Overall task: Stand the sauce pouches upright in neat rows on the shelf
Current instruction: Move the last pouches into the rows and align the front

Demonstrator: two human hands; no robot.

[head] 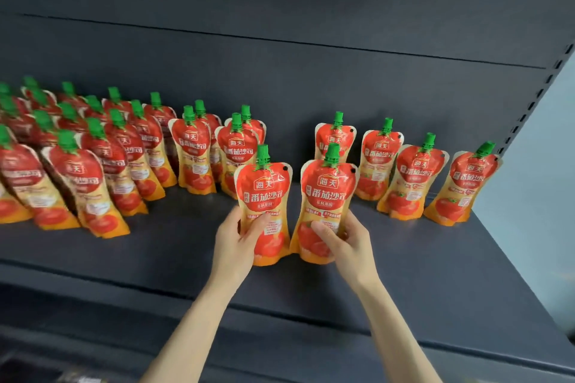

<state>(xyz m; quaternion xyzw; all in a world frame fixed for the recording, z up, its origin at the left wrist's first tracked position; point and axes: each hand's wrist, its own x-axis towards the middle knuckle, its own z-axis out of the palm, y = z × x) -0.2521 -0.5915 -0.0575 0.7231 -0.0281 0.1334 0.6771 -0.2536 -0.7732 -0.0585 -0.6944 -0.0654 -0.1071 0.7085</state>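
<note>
I've got my left hand (236, 238) gripping the left pouch (264, 193) and my right hand (347, 242) gripping the right pouch (327, 196), side by side and upright mid-shelf (420, 264); next, I reckon, they seat toward twelve o'clock, into the row's gap.

Sauce pouches (329, 196): logo 海天, below it 番茄沙司; small print unreadable
</note>
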